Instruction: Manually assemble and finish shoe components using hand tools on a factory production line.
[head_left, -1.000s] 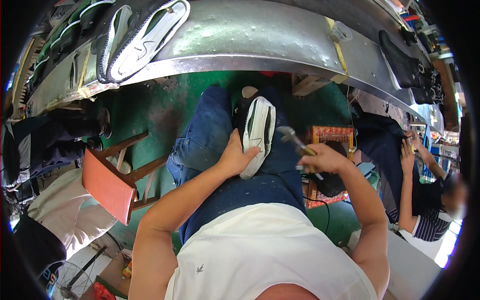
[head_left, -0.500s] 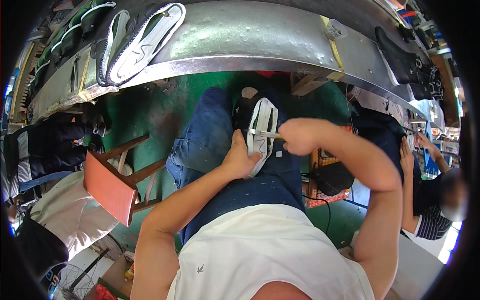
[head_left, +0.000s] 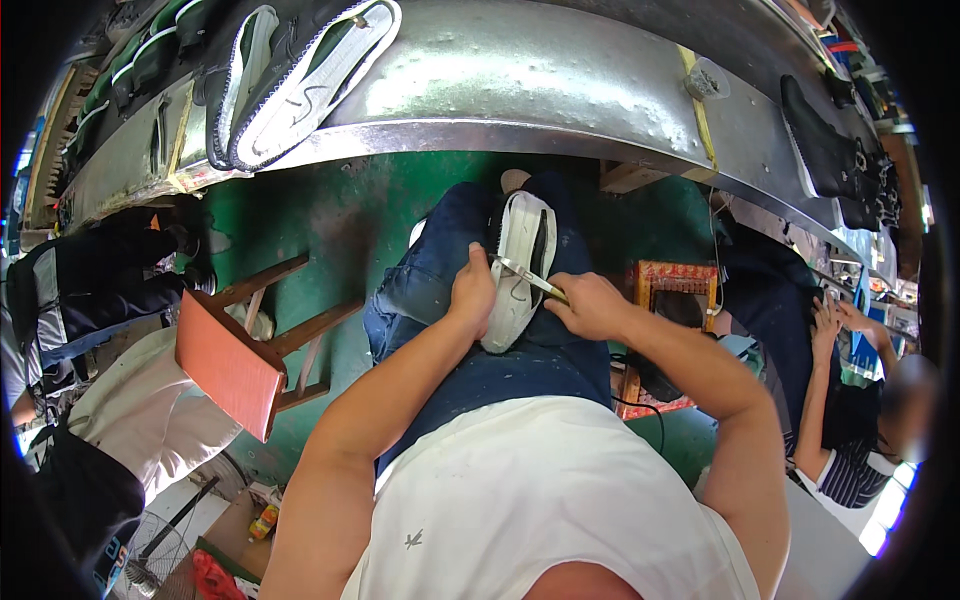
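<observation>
A shoe with a white sole [head_left: 515,300] and dark upper lies sole-up across my thighs, its length pointing away from me. My left hand [head_left: 473,292] is closed against the shoe's left side, steadying it. My right hand [head_left: 592,305], to the right of the shoe, is closed round the handle of a slim tool [head_left: 520,272]. The tool has a pale metal front part and a yellowish handle. It slants across the sole, and its metal end reaches the shoe's left edge beside my left hand. Its exact kind cannot be made out.
A metal-topped bench [head_left: 500,85] curves across ahead, with white-soled shoes [head_left: 300,95] at its left and black shoes [head_left: 815,140] at its right. A reddish stool [head_left: 235,365] stands left, a red-patterned stool [head_left: 680,272] right. Co-workers sit on both sides.
My right hand has dropped closer to my lap, with its elbow lower, and the tool slants more steeply. My left hand sits higher along the shoe, whose sole faces up more squarely.
</observation>
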